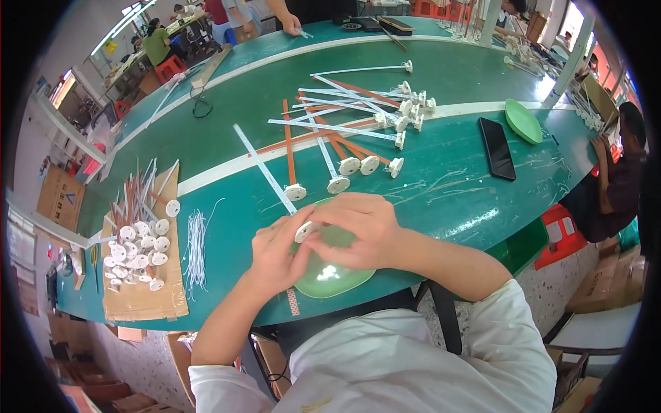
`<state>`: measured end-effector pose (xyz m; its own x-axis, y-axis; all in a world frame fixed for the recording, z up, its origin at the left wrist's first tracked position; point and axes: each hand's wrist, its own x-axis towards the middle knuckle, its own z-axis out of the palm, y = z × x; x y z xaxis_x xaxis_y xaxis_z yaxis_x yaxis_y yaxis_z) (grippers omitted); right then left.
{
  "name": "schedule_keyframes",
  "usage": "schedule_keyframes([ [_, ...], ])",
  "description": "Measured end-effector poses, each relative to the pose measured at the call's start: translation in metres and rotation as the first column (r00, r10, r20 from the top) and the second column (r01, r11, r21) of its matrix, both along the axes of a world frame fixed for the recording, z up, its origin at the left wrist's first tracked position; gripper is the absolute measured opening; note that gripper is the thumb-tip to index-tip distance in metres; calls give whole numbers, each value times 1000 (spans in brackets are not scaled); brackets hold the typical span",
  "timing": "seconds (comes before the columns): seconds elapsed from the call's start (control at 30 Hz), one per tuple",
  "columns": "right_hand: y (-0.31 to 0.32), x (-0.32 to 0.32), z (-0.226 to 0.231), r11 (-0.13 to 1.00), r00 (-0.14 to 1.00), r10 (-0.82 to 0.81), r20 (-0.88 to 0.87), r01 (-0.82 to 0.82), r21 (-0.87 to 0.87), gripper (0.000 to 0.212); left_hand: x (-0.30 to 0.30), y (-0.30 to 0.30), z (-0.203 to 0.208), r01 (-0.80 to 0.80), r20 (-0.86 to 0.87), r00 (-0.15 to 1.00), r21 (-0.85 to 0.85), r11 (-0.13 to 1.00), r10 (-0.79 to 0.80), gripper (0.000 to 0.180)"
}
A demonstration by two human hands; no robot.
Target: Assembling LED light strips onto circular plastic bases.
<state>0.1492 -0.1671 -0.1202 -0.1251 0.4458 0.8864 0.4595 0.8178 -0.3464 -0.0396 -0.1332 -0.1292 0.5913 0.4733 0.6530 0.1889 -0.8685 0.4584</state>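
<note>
Between my two hands is a small round white plastic disc with holes (306, 232). A long pale strip (264, 167) runs from it, slanting up and away to the left. My left hand (275, 251) is closed round the disc's left side. The fingers of my right hand (361, 230) are bent into a pinch at the disc's right edge; whatever tiny piece they may hold cannot be made out. Under both hands lies a green plastic plate (337, 283). Beyond them, several similar discs (338, 184) on white or orange-brown strips are spread out.
At left, cardboard (172, 303) bears a heap of discs on strips (134, 251), beside a bundle of thin white wires (197, 251). Right of the spread discs lie a black phone (497, 149) and a green dish (523, 121). Another person's hand (290, 25) reaches in across the table.
</note>
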Motion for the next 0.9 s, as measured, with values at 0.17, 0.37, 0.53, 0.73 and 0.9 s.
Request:
schedule_keyframes([
  [0.17,-1,0,2,999,1000,8,-4,-8,-40,21,2,2,1,1,6,1000,112,994,-2,54],
  [0.37,-3,1,1,996,998,-69,5,69,-64,20,5,0,-6,-12,21,1000,47,999,11,53],
  [0.53,5,9,0,984,995,98,-18,-100,-144,15,2,1,-3,58,84,995,-91,994,-51,50],
  [0.73,-1,3,-1,987,999,27,41,-20,-158,13,-3,1,0,-29,-116,993,-86,996,19,46],
  [0.9,-4,0,2,955,997,41,-72,-60,-291,11,0,-3,12,36,15,999,-143,989,-34,40],
])
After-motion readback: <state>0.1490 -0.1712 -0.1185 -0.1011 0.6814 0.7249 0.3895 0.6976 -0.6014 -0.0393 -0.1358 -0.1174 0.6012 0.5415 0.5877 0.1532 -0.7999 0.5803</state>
